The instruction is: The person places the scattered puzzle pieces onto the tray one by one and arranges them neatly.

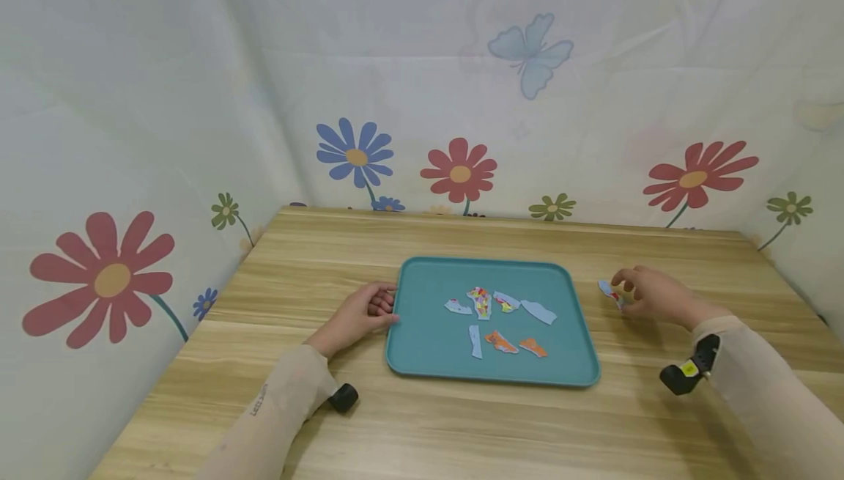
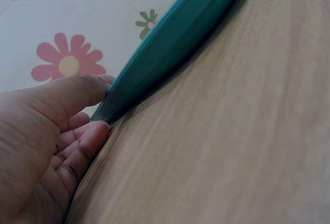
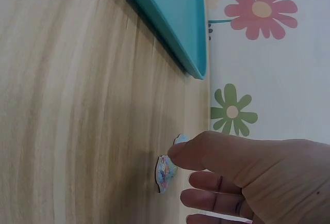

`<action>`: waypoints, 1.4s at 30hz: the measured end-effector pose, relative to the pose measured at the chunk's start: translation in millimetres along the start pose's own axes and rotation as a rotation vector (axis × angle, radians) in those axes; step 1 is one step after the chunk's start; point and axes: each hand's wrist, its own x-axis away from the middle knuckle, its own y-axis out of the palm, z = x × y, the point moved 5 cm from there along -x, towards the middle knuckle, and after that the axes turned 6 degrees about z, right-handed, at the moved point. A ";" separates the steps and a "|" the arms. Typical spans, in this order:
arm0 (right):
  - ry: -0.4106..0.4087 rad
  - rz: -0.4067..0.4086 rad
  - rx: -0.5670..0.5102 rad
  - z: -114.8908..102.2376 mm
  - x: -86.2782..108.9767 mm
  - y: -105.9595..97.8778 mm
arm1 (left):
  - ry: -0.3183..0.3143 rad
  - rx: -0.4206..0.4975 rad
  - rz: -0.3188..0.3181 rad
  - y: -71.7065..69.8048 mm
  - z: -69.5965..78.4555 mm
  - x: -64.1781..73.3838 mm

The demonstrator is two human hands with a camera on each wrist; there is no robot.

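My left hand [image 1: 363,313] is at the left edge of a teal tray [image 1: 422,363], thumb on its rim and fingers curled against its side in the left wrist view. To the right of the tray, my right hand [image 1: 656,295] hovers low over an irregular, thin puzzle piece [image 1: 606,288], pale blue with red and other colours. In the right wrist view the thumb overlaps this puzzle piece [image 3: 164,174], and the other fingers stand apart from the thumb. The tray carries several more pieces, among them a multicoloured piece [image 1: 480,303] and an orange piece [image 1: 502,342].
Pale blue pieces, such as a wide piece [image 1: 539,312] and a narrow piece [image 1: 475,341], also lie on the tray. Everything stands on a wood-grain table [image 1: 501,429]. A white curtain [image 1: 409,84] with printed flowers hangs behind and beside the table.
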 end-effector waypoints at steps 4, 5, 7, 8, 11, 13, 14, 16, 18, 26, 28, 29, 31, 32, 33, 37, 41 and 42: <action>0.009 -0.007 0.010 0.7 -1.5 2.4 | 0.000 0.003 -0.001 -0.7 2.2 0.7; 0.012 -0.008 0.010 0.8 -2.0 2.7 | -0.001 0.004 -0.002 -0.8 2.6 0.9; 0.019 -0.015 0.006 0.7 -2.9 3.8 | -0.002 0.004 -0.002 -1.1 3.3 1.2; 0.021 -0.019 0.004 1.0 -3.4 4.5 | -0.001 0.003 -0.002 -1.4 3.6 1.3; 0.024 -0.030 0.000 2.3 -4.3 6.6 | -0.001 -0.005 -0.005 -1.7 3.6 1.2; 0.025 -0.034 0.002 3.2 -4.7 7.6 | 0.002 -0.009 -0.008 -1.9 3.3 1.3; 0.023 -0.035 0.004 3.7 -5.0 8.0 | 0.002 -0.011 -0.008 -2.0 3.0 1.1; 0.021 -0.034 0.009 4.3 -5.8 8.6 | 0.001 -0.011 -0.009 -2.3 2.7 0.8; 0.018 -0.034 0.013 4.0 -6.6 8.8 | 0.002 -0.012 -0.010 -2.5 2.4 0.7; 0.016 -0.028 0.027 -0.4 -9.3 9.6 | -0.004 -0.015 -0.009 -3.4 3.8 -0.1; 0.009 -0.019 0.030 -1.9 -10.2 9.6 | -0.006 -0.015 -0.009 -3.5 4.2 -0.3; 0.007 -0.015 0.027 -2.6 -10.5 9.6 | -0.006 -0.016 -0.009 -3.6 4.3 -0.4; 0.004 -0.009 0.021 -3.8 -11.2 9.9 | -0.008 -0.014 -0.010 -3.7 4.3 -0.7; 0.002 -0.007 0.019 -4.2 -11.5 10.0 | -0.011 -0.013 -0.009 -3.8 4.3 -1.0; 0.007 -0.008 0.017 -4.5 -11.7 10.0 | -0.012 -0.011 -0.009 -3.9 4.4 -1.1; 0.024 -0.012 0.017 -4.8 -12.1 10.7 | -0.014 -0.011 -0.007 -4.3 4.5 -1.3; 0.027 0.000 0.015 -6.2 -11.0 11.5 | -0.010 -0.013 -0.004 -4.8 4.9 -1.2; 0.022 0.010 0.017 -6.8 -10.5 11.4 | -0.010 -0.013 -0.004 -4.9 4.8 -1.1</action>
